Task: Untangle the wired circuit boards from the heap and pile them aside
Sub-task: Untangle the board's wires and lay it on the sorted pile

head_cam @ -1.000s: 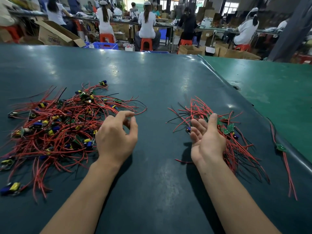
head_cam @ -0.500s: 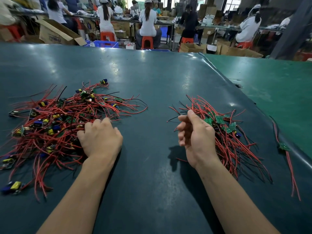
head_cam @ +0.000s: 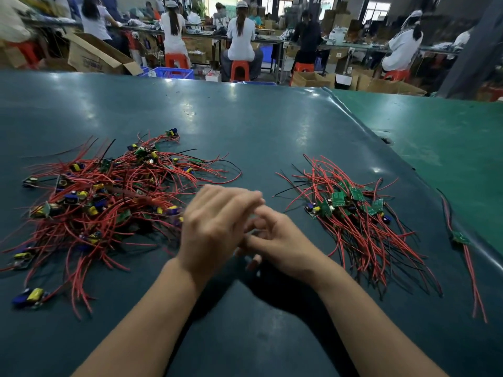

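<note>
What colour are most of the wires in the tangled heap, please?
Red, with a few black; the heap shows clearly in the head view.

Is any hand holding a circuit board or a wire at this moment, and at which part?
Nothing is visibly held. The left hand and right hand meet over the table, between the two piles, both blurred.

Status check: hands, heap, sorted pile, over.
Left hand and right hand together mid-table, blurred, no board visibly held. Tangled heap on the left, untouched. Sorted pile on the right; one stray board beyond it. Nothing blocking.
</note>
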Demonstrator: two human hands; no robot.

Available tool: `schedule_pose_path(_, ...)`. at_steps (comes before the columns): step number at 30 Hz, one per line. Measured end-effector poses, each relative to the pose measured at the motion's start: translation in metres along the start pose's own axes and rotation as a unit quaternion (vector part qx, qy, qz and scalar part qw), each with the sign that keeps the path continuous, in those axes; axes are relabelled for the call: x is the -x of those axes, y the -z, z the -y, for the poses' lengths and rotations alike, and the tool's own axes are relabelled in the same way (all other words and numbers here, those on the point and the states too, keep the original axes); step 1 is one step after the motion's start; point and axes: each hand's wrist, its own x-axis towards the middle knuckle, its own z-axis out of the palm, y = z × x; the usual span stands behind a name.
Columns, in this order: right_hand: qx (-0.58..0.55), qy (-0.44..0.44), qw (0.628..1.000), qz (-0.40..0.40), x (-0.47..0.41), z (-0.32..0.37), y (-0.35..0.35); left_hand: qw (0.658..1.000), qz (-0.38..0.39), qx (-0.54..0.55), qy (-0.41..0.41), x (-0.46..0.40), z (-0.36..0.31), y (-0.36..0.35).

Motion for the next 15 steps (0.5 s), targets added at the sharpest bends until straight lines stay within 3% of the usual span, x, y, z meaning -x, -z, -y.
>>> schedule_pose_path(4,0.042,0.069,0.996,-0.034,-0.001,0.001,0.006,0.992,0.043,0.103,-0.062,0.001,-0.012,-0.011)
schedule_pose_path(8,0.013,0.079,0.993,-0.085,0.001,0.001,0.007,0.983,0.081,0.139,-0.086,0.002,-0.025,-0.020)
schedule_pose_path(10,-0.130,0.047,0.983,-0.123,-0.002,0.002,0.009,0.985,0.064,0.142,-0.073,0.000,-0.029,-0.019)
schedule_pose_path(12,-0.288,0.025,0.942,-0.169,-0.008,0.002,0.013,0.986,0.060,0.143,-0.065,0.003,-0.030,-0.018)
schedule_pose_path(15,-0.402,0.053,0.889,-0.214,-0.013,0.006,0.021,0.979,0.180,0.090,-0.021,0.010,-0.026,-0.019)
